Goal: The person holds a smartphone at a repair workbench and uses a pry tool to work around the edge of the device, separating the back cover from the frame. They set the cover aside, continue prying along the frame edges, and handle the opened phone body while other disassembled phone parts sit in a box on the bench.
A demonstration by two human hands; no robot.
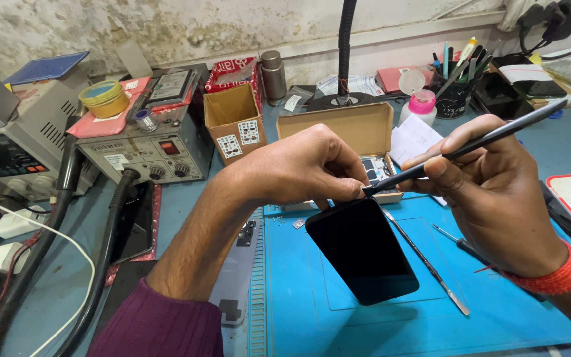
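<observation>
L hand (305,168) grips phone (363,250); R hand (490,192) holds spudger (460,150).

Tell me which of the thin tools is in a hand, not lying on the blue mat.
The dark spudger, pinched in the right hand, tip at the phone. The metal pry tool and screwdriver lie on the mat.

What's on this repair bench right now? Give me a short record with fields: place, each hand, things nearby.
Place: cluttered workbench with a blue work mat
Left hand: grips the top edge of a black phone, held tilted above the mat
Right hand: holds a thin black tool like a pen, tip at the phone's top edge
On the mat: long metal spudger, small screwdriver
Behind: open cardboard boxes, grey soldering station, pot of tools
</observation>
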